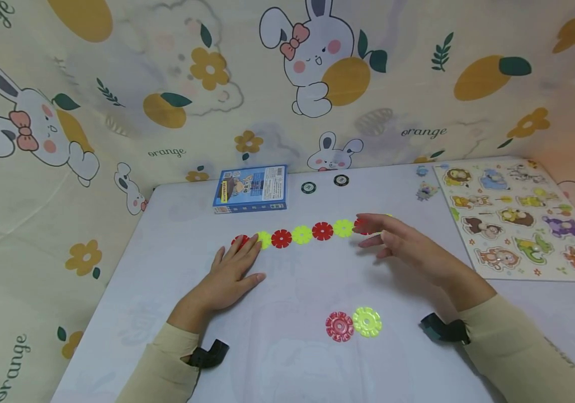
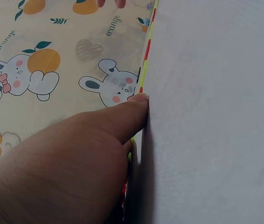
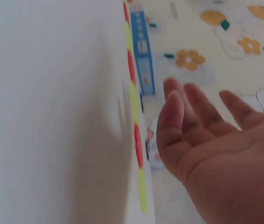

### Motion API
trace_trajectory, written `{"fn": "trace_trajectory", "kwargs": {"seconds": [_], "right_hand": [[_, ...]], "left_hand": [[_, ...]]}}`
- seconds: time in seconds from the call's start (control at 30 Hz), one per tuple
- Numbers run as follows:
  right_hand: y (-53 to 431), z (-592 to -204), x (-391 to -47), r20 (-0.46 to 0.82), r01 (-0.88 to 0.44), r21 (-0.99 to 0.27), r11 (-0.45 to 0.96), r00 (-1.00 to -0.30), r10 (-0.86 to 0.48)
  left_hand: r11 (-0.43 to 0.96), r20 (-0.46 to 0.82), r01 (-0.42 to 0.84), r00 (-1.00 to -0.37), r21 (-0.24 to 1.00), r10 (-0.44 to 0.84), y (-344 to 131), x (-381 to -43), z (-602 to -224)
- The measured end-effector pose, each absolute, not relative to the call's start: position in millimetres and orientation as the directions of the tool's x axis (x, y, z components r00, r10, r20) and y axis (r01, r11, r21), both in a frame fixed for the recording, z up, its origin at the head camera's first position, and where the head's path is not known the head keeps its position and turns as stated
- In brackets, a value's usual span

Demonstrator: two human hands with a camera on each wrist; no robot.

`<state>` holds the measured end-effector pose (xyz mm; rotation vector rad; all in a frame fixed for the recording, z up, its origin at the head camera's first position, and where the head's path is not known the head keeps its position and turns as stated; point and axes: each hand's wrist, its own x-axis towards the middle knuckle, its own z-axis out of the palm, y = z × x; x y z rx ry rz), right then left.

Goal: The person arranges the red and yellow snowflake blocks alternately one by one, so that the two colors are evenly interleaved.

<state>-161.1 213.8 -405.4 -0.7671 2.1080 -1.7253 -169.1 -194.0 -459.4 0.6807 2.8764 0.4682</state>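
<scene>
Across the table runs a row of flower-shaped discs, red and yellow-green by turns, such as this red disc [image 1: 281, 239] and this yellow-green disc [image 1: 302, 235]. My left hand [image 1: 232, 273] lies palm down with fingers spread, its fingertips on the row's left end and partly covering a red disc there. Above the right end hovers my right hand [image 1: 408, 246], fingers loosely bent and holding nothing; it hides part of that end. In the right wrist view the right hand [image 3: 220, 144] is raised off the table beside the row. Nearer me lie another red disc [image 1: 339, 326] and a yellow-green disc [image 1: 367, 322], edges touching.
A blue box [image 1: 250, 189] lies behind the row, with two small dark round pieces, one green-ringed [image 1: 309, 187] and one black [image 1: 341, 180], to its right. At the right is an animal picture board [image 1: 524, 221]. Small animal pieces [image 1: 425, 191] sit by its left edge.
</scene>
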Motion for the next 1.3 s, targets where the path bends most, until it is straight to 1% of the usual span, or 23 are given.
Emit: {"fn": "trace_trajectory", "kwargs": {"seconds": [0.07,0.17,0.37,0.43,0.5,0.57,0.63,0.73,0.8,0.87,1.03,1.1,1.23,1.3], "right_hand": [[204.9,-407.5,-158.2,0.092,-0.196,-0.976,0.093,-0.761,-0.642],[190.6,-414.3,-152.6,0.037,-0.163,-0.980,0.110,-0.703,-0.710],[162.5,-422.7,-134.7,-0.153,-0.105,-0.961,0.257,-0.572,-0.806],[155.5,-423.7,-128.4,-0.203,-0.122,-0.942,0.314,-0.537,-0.819],[150.3,-424.8,-123.0,-0.232,-0.162,-0.919,0.360,-0.517,-0.824],[146.2,-425.3,-118.8,-0.245,-0.234,-0.880,0.414,-0.524,-0.816],[143.0,-425.7,-116.0,-0.245,-0.300,-0.832,0.466,-0.555,-0.795],[139.0,-425.8,-113.8,-0.234,-0.346,-0.786,0.512,-0.601,-0.764],[137.4,-426.0,-113.2,-0.228,-0.361,-0.768,0.529,-0.618,-0.752],[136.7,-426.1,-112.9,-0.234,-0.355,-0.764,0.539,-0.627,-0.744],[138.1,-425.0,-113.8,-0.277,-0.289,-0.765,0.576,-0.659,-0.699],[139.0,-424.2,-114.7,-0.280,-0.292,-0.753,0.590,-0.669,-0.688],[140.2,-422.1,-116.0,-0.278,-0.307,-0.738,0.602,-0.674,-0.685],[141.5,-420.3,-116.9,-0.294,-0.279,-0.751,0.599,-0.671,-0.681]], "left_hand": [[0.849,-0.070,0.411,-0.887,0.333,0.457,-194.3,-169.2,-459.8],[0.849,-0.074,0.409,-0.887,0.334,0.457,-194.7,-169.0,-459.4],[0.841,-0.078,0.422,-0.878,0.339,0.472,-194.4,-169.6,-457.8],[0.840,-0.078,0.426,-0.876,0.336,0.475,-194.3,-170.1,-458.0],[0.842,-0.077,0.423,-0.878,0.333,0.472,-194.4,-170.2,-458.5],[0.847,-0.078,0.420,-0.881,0.327,0.467,-194.5,-170.4,-459.5],[0.849,-0.076,0.415,-0.884,0.327,0.462,-194.6,-170.3,-460.0],[0.850,-0.073,0.412,-0.886,0.328,0.457,-194.5,-170.0,-460.3],[0.851,-0.074,0.409,-0.888,0.328,0.455,-194.5,-169.8,-460.2],[0.851,-0.075,0.408,-0.887,0.331,0.455,-194.4,-169.6,-460.0],[0.848,-0.072,0.412,-0.886,0.334,0.459,-194.0,-169.3,-459.2],[0.847,-0.069,0.415,-0.885,0.332,0.461,-193.8,-169.0,-458.6],[0.847,-0.070,0.417,-0.884,0.329,0.462,-193.5,-168.9,-457.4],[0.848,-0.073,0.415,-0.884,0.331,0.462,-193.5,-168.7,-456.8]]}}
